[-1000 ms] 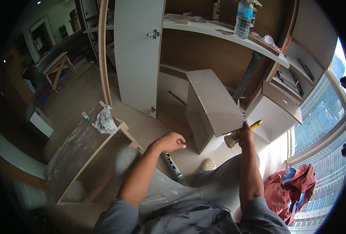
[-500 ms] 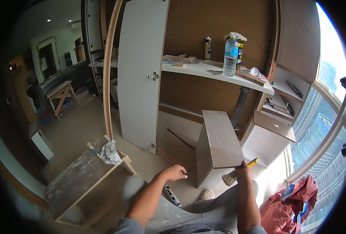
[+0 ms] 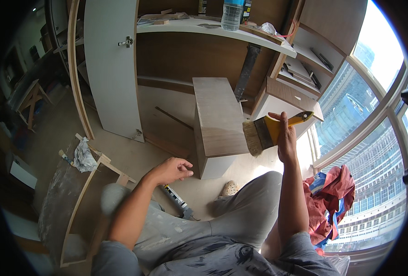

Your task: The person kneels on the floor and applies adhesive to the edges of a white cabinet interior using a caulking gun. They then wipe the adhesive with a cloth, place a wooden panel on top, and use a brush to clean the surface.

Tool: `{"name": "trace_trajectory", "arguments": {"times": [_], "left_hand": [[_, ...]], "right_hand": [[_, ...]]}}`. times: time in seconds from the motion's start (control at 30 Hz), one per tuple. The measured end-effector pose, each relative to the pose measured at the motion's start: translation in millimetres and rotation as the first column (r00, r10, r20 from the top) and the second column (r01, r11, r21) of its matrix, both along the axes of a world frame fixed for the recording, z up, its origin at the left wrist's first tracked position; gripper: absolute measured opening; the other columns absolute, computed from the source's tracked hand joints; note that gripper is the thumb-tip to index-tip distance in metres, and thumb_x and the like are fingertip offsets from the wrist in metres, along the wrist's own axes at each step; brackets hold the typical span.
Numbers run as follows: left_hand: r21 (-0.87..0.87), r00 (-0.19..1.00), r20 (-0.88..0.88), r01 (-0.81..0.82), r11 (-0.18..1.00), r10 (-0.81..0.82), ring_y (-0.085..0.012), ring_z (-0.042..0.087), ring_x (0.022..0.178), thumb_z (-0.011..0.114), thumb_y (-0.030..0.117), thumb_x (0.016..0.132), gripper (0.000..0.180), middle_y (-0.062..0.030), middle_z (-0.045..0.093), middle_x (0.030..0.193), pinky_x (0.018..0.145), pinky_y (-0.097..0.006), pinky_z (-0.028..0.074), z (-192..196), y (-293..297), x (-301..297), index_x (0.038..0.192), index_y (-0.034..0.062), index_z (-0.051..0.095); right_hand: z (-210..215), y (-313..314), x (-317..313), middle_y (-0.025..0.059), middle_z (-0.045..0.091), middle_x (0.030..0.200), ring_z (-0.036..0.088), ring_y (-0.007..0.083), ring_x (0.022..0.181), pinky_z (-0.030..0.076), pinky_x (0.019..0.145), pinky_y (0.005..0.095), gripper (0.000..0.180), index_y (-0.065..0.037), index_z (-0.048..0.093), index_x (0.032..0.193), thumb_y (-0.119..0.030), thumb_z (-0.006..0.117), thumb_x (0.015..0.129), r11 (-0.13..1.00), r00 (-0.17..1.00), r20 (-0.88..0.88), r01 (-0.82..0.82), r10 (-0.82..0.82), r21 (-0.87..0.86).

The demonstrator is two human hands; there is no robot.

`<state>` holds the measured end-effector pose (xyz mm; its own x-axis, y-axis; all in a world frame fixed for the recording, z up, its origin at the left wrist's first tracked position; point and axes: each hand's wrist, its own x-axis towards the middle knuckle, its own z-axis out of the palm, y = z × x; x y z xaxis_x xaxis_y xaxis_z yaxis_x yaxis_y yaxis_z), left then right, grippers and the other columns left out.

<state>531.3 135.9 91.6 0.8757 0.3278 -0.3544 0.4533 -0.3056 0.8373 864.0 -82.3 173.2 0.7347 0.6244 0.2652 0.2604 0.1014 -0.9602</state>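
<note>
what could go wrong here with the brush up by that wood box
The right hand holds the paintbrush with its bristles beside the edge of the wooden box; a slip might smear the top face. The left hand hovers off the box, so nothing steadies it and it may shift under pressure. The caulk tube on the floor by the knee could get knocked.

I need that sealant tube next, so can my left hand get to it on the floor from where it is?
Probably yes: the left hand hangs empty just above the sealant tube, with only bare floor between them.
</note>
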Motion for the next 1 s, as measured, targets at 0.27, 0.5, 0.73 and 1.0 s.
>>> {"name": "trace_trajectory", "arguments": {"times": [0.27,0.5,0.73,1.0], "left_hand": [[-0.449,0.962,0.106,-0.178,0.876,0.25,-0.0138,0.067,0.084,0.065,0.042,0.105,0.059,-0.0132,0.072,0.113,0.08,-0.031,0.057,-26,-8,45,0.143,-0.0009,0.051],[-0.691,0.928,0.131,-0.168,0.704,0.35,-0.0124,0.067,0.085,0.061,0.038,0.108,0.035,-0.0111,0.071,0.114,0.082,-0.03,0.057,-45,-14,64,0.122,0.006,0.057],[-0.722,0.91,0.137,-0.179,0.668,0.392,-0.011,0.066,0.085,0.059,0.032,0.109,0.028,-0.0088,0.073,0.11,0.081,-0.029,0.056,-49,-17,65,0.119,0.0061,0.059],[-0.759,0.912,0.11,-0.179,0.626,0.394,-0.0091,0.066,0.085,0.054,0.033,0.111,0.031,-0.0076,0.073,0.112,0.081,-0.026,0.055,-38,-21,58,0.126,0.006,0.059]], "right_hand": [[38,15,45,0.0102,0.07,0.122,0.071,0.0183,0.099,0.062,0.076,0.0326,0.046,-0.006,0.062,0.141,-0.03,0.071,0.102,0.946,0.987,-0.054,-0.161,0.152,-0.28],[43,12,31,0.0097,0.073,0.099,0.072,0.0163,0.086,0.062,0.07,0.0294,0.034,0.001,0.067,0.115,-0.025,0.079,0.095,0.824,0.985,-0.004,-0.144,0.17,-0.548],[36,84,31,0.0114,0.074,0.082,0.075,0.018,0.072,0.063,0.066,0.0277,0.04,0.002,0.068,0.105,-0.033,0.082,0.093,0.62,0.94,-0.158,-0.32,0.303,-0.716],[15,201,84,0.0226,0.074,0.1,0.077,0.0264,0.074,0.068,0.068,0.0317,0.055,0.008,0.061,0.117,-0.039,0.079,0.094,0.613,0.957,-0.16,-0.278,0.241,-0.74]]}}
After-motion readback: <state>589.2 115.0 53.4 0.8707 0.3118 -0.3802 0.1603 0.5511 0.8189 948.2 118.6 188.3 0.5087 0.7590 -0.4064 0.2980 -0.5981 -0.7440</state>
